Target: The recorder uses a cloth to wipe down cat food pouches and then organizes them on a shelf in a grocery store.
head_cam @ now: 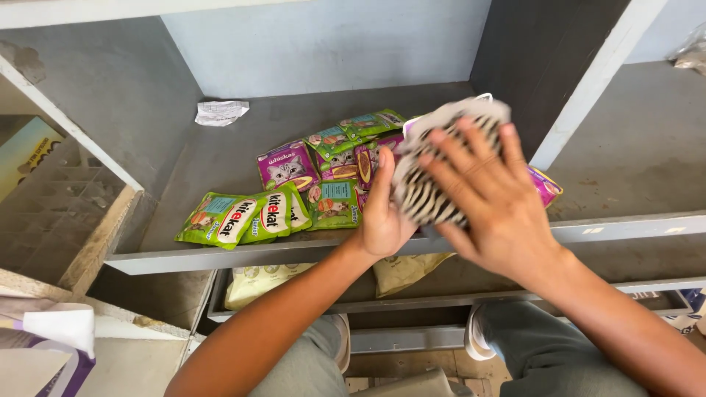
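gripping striped pouches [434,165] in both hands, green pouches [250,217] beside, grey shelf [220,158]

We see a black-and-white zebra-striped pouch [441,165] over the grey shelf [220,154]. Left of that pouch lie lime-green pouches [243,217] with red-and-white ovals, and just left of it a purple pouch [287,165] showing a grey tabby. A white crumpled paper [220,112] sits far left.

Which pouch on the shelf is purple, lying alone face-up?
The purple pouch with a cat picture, behind the green pouches at the shelf's front edge. The others nearby are green; both hands hold a striped pack.
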